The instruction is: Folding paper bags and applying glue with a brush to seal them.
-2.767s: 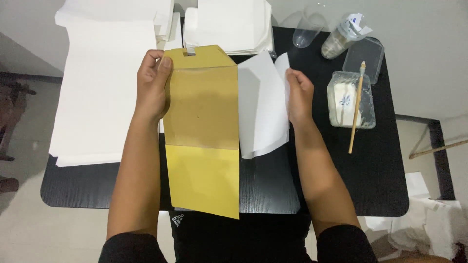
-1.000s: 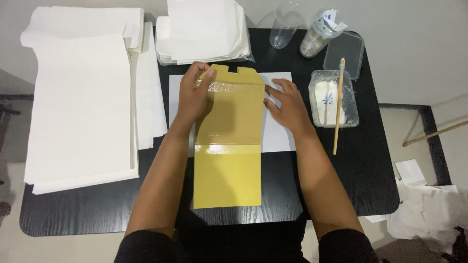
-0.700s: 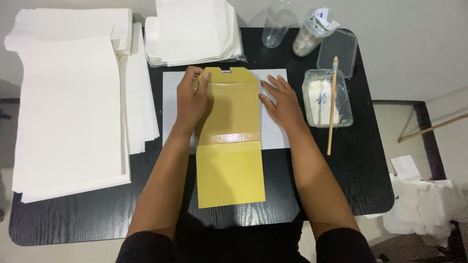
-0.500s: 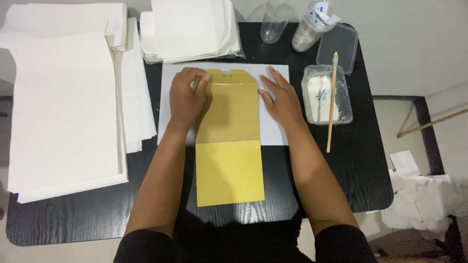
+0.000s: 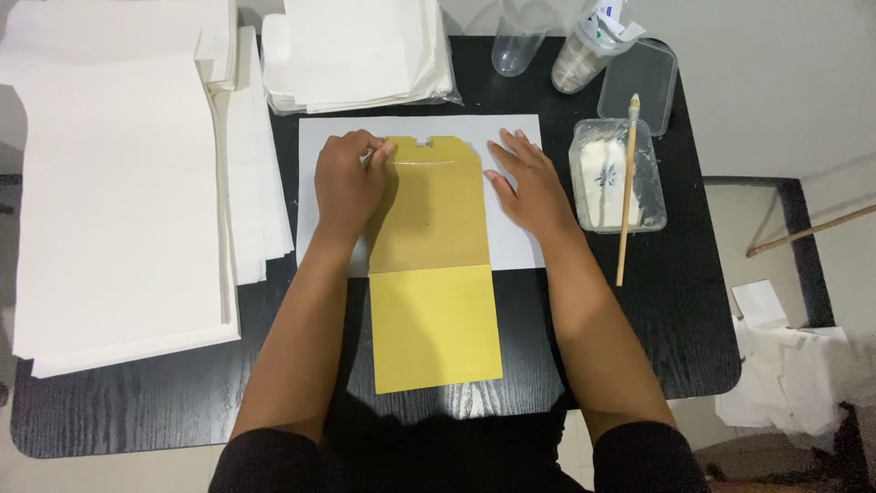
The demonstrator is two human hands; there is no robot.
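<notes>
A brown card folder [image 5: 433, 219] with a notched top edge lies flat on a white sheet [image 5: 438, 126] in the middle of the black table [image 5: 639, 338]. Its brighter yellow lower half [image 5: 436, 329] reaches toward me. My left hand [image 5: 347, 183] rests on the folder's top left corner with its fingers curled, pressing the edge down. My right hand [image 5: 527, 183] lies flat, fingers spread, on the white sheet just right of the folder, touching its right edge.
A large stack of white sheets [image 5: 119, 201] covers the table's left side, and another pile [image 5: 356, 55] sits at the back. At the right stand a clear tub of white paste [image 5: 602, 178] with a wooden brush [image 5: 626, 201] across it, a clear cup [image 5: 516, 41], a jar [image 5: 584, 55] and a lid [image 5: 639, 73].
The white sheet, earlier raised under my right hand, now lies flat beneath the folder. Both hands have settled at the folder's top and have barely moved in the last second.
</notes>
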